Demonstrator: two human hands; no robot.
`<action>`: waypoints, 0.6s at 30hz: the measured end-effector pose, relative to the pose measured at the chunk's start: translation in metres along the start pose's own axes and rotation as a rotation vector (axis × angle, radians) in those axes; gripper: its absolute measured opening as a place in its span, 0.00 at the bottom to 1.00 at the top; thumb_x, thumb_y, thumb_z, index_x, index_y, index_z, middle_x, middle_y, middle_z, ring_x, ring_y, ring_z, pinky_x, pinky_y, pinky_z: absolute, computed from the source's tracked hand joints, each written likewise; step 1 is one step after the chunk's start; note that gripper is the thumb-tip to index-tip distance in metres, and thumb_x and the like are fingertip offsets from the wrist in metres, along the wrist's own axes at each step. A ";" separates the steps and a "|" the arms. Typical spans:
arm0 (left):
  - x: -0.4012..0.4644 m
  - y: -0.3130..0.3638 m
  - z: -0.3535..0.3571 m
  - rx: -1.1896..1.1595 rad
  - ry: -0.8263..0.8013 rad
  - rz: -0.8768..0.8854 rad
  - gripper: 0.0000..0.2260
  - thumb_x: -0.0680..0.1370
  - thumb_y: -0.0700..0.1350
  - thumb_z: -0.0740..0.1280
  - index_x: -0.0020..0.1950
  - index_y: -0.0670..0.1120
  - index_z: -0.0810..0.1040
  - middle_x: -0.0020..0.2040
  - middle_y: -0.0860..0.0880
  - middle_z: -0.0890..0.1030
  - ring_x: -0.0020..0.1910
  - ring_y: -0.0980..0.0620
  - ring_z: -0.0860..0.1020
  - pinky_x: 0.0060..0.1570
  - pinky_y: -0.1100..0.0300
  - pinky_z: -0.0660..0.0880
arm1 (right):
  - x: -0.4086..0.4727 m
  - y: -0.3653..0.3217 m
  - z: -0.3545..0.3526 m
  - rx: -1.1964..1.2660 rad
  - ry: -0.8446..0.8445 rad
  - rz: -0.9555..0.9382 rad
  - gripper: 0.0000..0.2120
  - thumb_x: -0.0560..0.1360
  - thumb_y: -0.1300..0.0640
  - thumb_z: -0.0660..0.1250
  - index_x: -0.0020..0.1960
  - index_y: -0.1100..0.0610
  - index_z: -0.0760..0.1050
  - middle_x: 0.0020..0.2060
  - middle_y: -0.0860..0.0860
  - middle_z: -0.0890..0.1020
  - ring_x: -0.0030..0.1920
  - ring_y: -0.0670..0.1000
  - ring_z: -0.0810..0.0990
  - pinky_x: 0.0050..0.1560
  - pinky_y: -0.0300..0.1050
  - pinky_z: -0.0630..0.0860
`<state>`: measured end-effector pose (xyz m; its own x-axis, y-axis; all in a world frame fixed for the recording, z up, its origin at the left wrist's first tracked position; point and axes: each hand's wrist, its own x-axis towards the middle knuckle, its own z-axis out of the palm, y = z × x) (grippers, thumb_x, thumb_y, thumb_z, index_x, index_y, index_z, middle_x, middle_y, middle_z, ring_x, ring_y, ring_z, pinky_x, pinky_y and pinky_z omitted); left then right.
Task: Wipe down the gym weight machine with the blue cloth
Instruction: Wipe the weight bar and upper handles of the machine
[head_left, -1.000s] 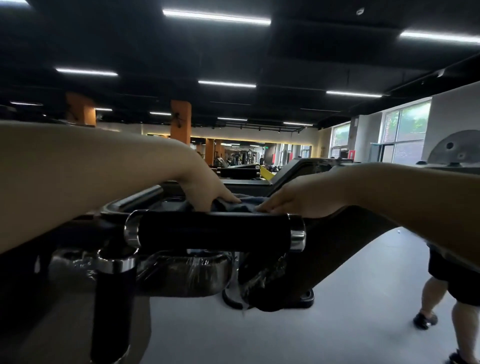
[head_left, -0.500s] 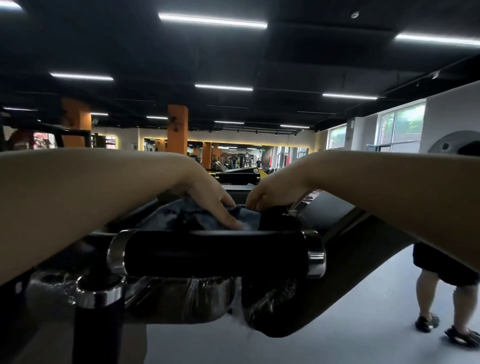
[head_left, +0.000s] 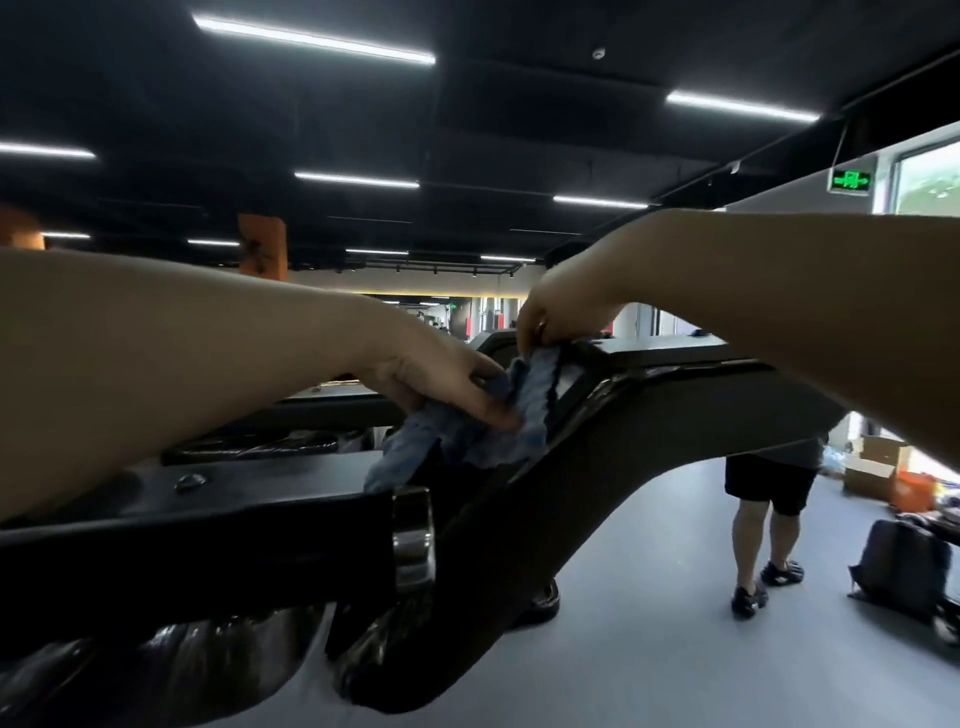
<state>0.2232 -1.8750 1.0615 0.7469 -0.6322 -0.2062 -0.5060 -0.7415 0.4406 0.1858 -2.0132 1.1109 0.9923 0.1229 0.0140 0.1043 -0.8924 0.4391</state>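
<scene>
Crumpled blue cloth (head_left: 524, 410) drapes the machine's smooth black arm (head_left: 649, 415); left hand (head_left: 447, 382) grips it, right hand (head_left: 550, 322) pinches its top.

This place is a gym. A black weight machine (head_left: 649, 415) stands on a grey floor (head_left: 649, 649), under a dark ceiling with long strip lights (head_left: 311, 39). An orange pillar (head_left: 262, 247) and a green exit sign (head_left: 852, 181) show a large public hall.

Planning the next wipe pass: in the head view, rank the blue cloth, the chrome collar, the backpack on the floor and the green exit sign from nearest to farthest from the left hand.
1. blue cloth, gripped by the left hand.
2. chrome collar, just below the cloth.
3. backpack, on the floor far right.
4. green exit sign, hanging from the ceiling, upper right; its rank against the backpack is a rough call.
</scene>
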 end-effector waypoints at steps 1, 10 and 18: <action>0.002 0.006 -0.002 -0.024 0.030 0.005 0.27 0.70 0.52 0.70 0.67 0.51 0.66 0.55 0.54 0.77 0.52 0.56 0.77 0.53 0.57 0.76 | -0.004 0.010 0.002 0.042 0.013 0.012 0.16 0.80 0.63 0.54 0.63 0.50 0.73 0.45 0.47 0.74 0.48 0.53 0.76 0.49 0.45 0.75; 0.007 0.069 -0.005 -0.040 0.118 0.061 0.28 0.63 0.60 0.64 0.63 0.58 0.70 0.64 0.51 0.74 0.63 0.48 0.73 0.64 0.46 0.70 | -0.029 0.079 0.034 0.286 0.104 0.086 0.14 0.80 0.59 0.59 0.64 0.49 0.73 0.53 0.49 0.74 0.49 0.49 0.75 0.49 0.43 0.72; 0.024 0.134 0.007 0.298 0.130 0.008 0.35 0.68 0.66 0.57 0.74 0.54 0.61 0.71 0.47 0.66 0.68 0.44 0.67 0.61 0.56 0.67 | -0.054 0.120 0.055 0.330 0.143 0.179 0.13 0.80 0.60 0.58 0.59 0.48 0.74 0.59 0.53 0.76 0.58 0.54 0.76 0.60 0.50 0.72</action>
<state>0.1705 -1.9916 1.1095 0.7815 -0.6184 -0.0825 -0.6017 -0.7820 0.1628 0.1483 -2.1507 1.1131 0.9800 -0.0083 0.1989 -0.0302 -0.9938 0.1069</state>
